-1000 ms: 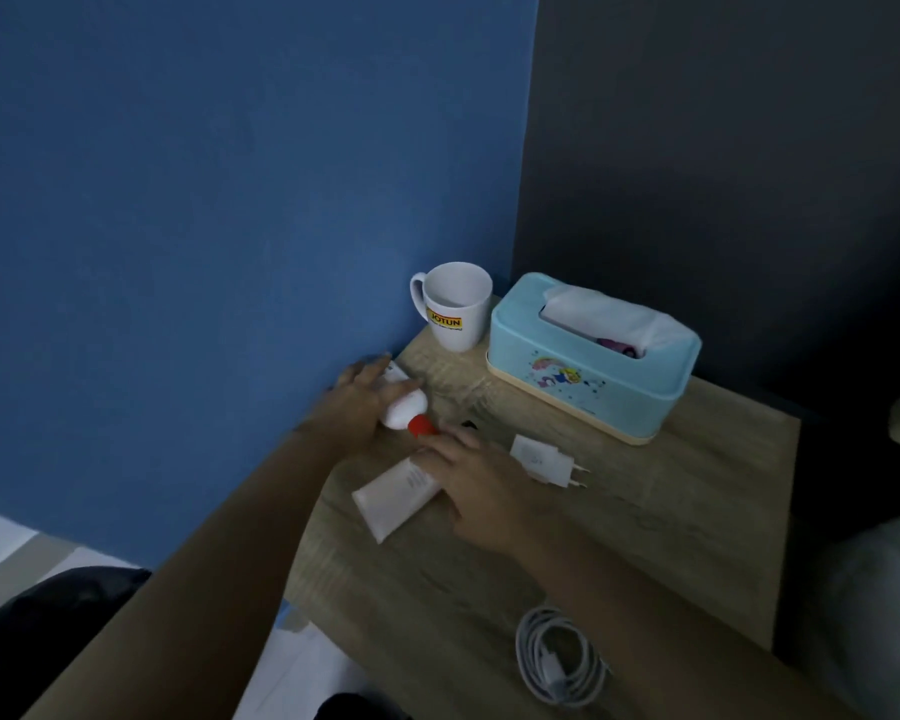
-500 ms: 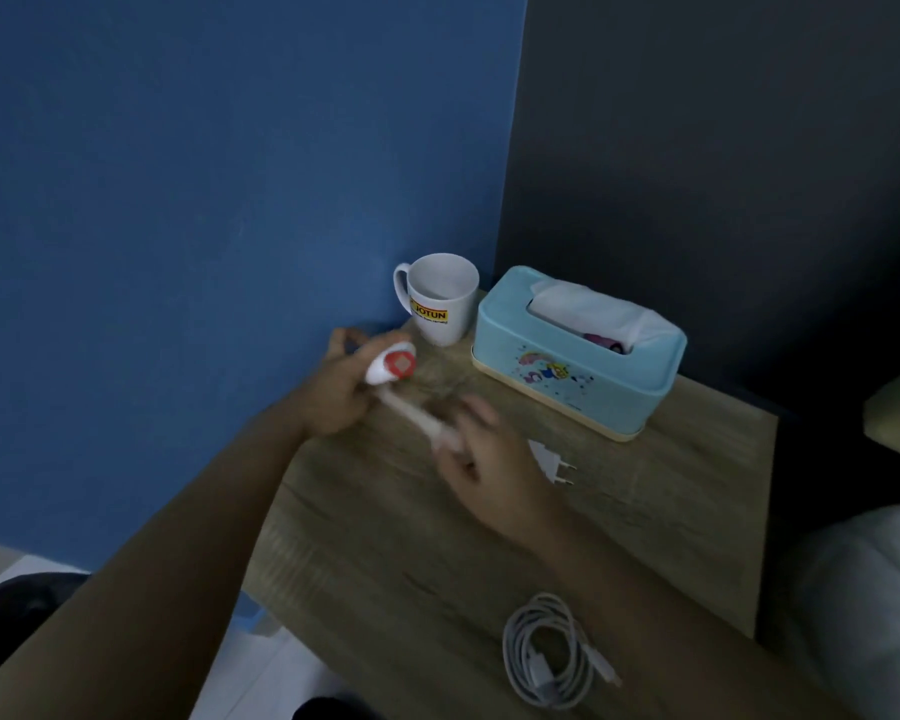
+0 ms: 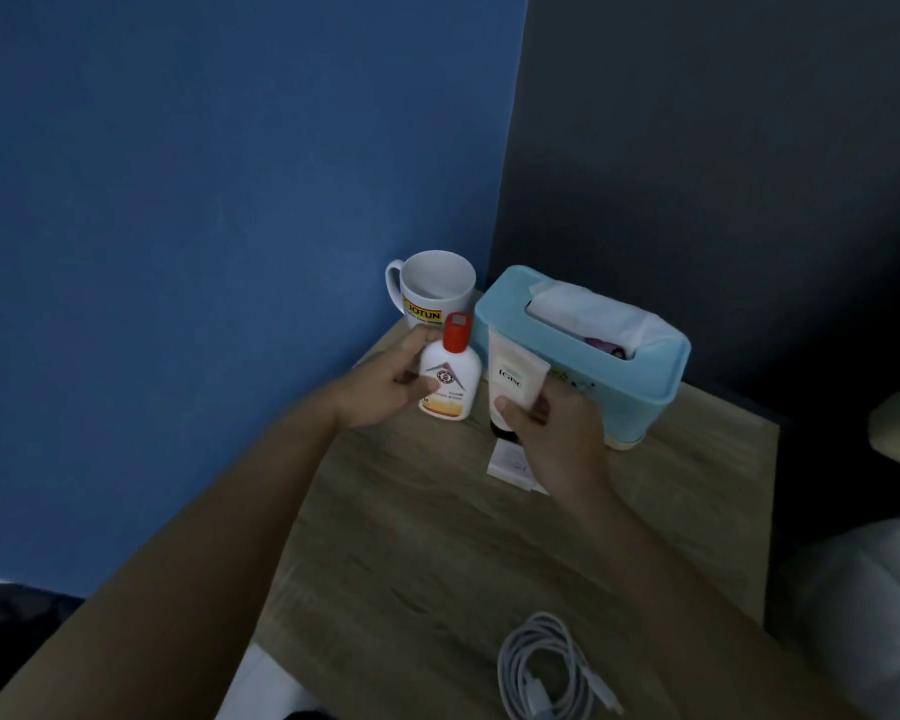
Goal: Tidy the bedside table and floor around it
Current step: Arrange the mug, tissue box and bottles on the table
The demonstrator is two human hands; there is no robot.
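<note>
The single head-worn view looks forward and down, close over the wooden bedside table (image 3: 437,537) in a wall corner.

Two bare forearms come in from the bottom of the frame, one from the lower left and one from the lower right. No sleeve covers either arm as far as the frame edge. The left hand (image 3: 385,389) and the right hand (image 3: 554,433) are ungloved, with short nails. In the dim light no ring, watch or band can be made out on either.
</note>
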